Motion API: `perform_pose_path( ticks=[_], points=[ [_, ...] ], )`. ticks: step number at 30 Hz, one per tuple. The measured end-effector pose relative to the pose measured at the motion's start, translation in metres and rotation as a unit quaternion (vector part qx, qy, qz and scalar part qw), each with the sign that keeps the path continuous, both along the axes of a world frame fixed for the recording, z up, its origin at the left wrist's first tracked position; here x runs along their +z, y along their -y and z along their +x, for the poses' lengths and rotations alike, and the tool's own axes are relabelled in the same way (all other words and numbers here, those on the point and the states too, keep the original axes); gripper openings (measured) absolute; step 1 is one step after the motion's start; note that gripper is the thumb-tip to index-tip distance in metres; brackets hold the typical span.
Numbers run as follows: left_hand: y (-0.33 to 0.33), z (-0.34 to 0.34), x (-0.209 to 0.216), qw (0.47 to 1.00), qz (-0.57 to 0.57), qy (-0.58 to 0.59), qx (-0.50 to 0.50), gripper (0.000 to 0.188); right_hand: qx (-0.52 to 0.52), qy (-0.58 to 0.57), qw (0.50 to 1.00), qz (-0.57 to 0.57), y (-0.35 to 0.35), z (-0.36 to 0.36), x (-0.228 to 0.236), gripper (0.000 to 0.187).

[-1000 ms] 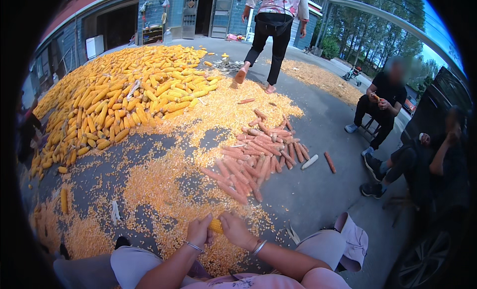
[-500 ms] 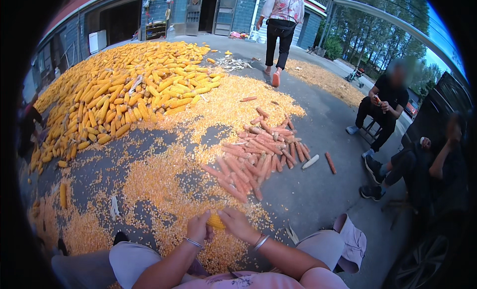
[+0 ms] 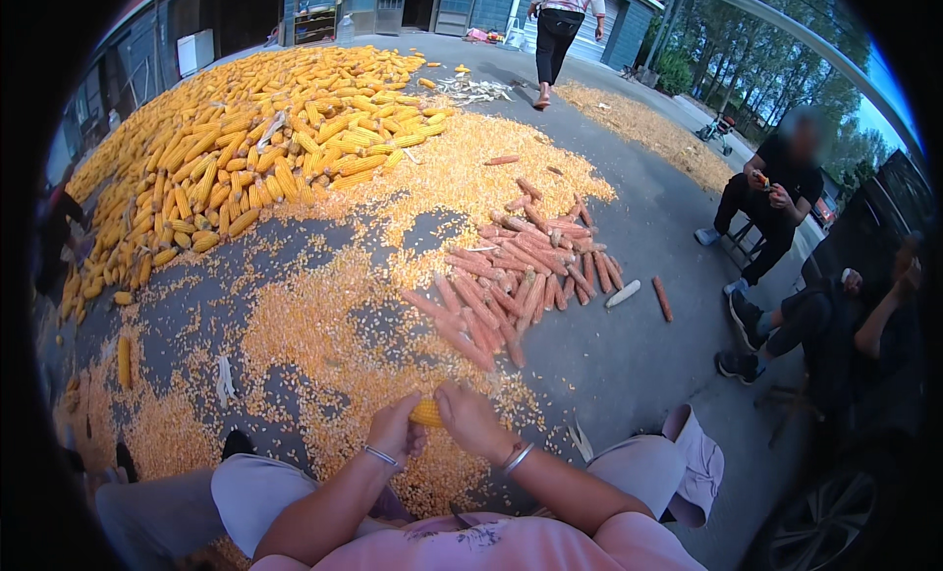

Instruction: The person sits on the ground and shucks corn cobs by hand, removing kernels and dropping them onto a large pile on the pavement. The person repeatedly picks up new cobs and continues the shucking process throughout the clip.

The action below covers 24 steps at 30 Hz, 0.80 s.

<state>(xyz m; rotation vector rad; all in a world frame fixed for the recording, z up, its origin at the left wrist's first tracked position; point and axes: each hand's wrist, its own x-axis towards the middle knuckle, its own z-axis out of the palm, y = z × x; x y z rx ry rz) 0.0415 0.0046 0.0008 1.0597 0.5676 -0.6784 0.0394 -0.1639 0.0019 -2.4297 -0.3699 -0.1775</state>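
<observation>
Between my two hands, low over the ground in front of my lap, is a yellow ear of corn (image 3: 425, 413). My left hand (image 3: 395, 430) is wrapped around its left end. Against its right end presses my right hand (image 3: 470, 420), fingers curled and thumb side toward the ear. Much of the ear is covered by my fingers. Loose corn kernels (image 3: 314, 335) are spread thickly on the ground beneath and beyond my hands. Just past them lies a pile of bare reddish corn cobs (image 3: 521, 271).
A big heap of yellow corn ears (image 3: 236, 159) fills the far left. One pale cob (image 3: 623, 293) and a red cob (image 3: 662, 299) lie apart. At the right sits a person in black (image 3: 771, 193), near a dark car (image 3: 835, 512). Another person (image 3: 556, 36) walks at the back.
The view has tilted slightly, shifting the scene. The walking person has gone farther away. Both my hands still hold the ear, the right one turned slightly more upright.
</observation>
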Motion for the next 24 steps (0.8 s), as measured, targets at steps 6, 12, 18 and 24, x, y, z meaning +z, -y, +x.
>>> perform_pose_path(
  ticks=[6, 12, 18, 24],
  points=[
    [0.004, 0.0, 0.002, 0.998, 0.047, 0.031, -0.015, 0.037, 0.006, 0.031, 0.999, 0.027, 0.004, 0.009, -0.01, 0.021],
    [0.0, 0.007, -0.009, 0.999, 0.043, 0.033, 0.004, 0.033, 0.031, 0.006, 0.999, -0.006, -0.001, 0.01, 0.014, 0.034],
    [0.003, 0.001, -0.007, 0.998, 0.043, 0.044, 0.017, 0.031, 0.008, -0.04, 0.998, -0.043, 0.0, 0.011, -0.002, 0.042],
    [0.002, -0.002, -0.004, 0.997, 0.048, 0.055, -0.004, 0.031, 0.024, -0.049, 0.998, -0.027, 0.005, 0.019, -0.03, 0.035]
  ],
)
